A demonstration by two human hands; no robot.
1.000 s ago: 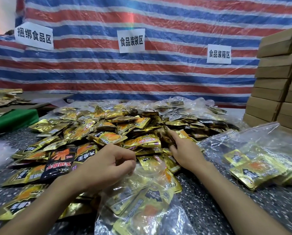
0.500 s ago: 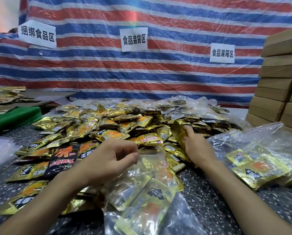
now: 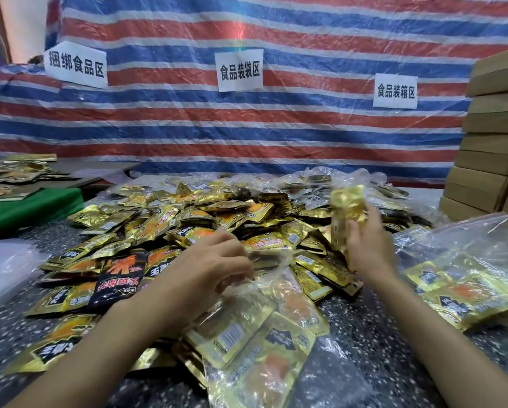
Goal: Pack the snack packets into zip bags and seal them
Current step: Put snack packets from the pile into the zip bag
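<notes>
- Striped tarpaulin (image 3: pixel 276 128) hangs behind a speckled table (image 3: pixel 373 328), with paper signs (image 3: pixel 239 70) pinned across it.
- Far left, a green cloth (image 3: pixel 26 207) lies beside the heap of snack packets (image 3: pixel 188 222), which covers the middle of the table.
- Near centre, the left hand (image 3: pixel 205 272) has its fingers curled, pinching the mouth of a clear zip bag (image 3: pixel 264 348). The bag lies toward the person and is partly filled with packets.
- Just right of it, the right hand (image 3: pixel 367 245) grasps a gold packet (image 3: pixel 345 210) upright above the heap. Blur hides whether it holds more than one.
- The step looks like loading. It would go best with the mouth pulled wide and the packet slid in edge-first, flat against those inside, clear of the zip track.
- Near right, another zip bag of packets (image 3: pixel 467 284) lies well apart, with stacked cardboard boxes (image 3: pixel 497 142) beyond it.
</notes>
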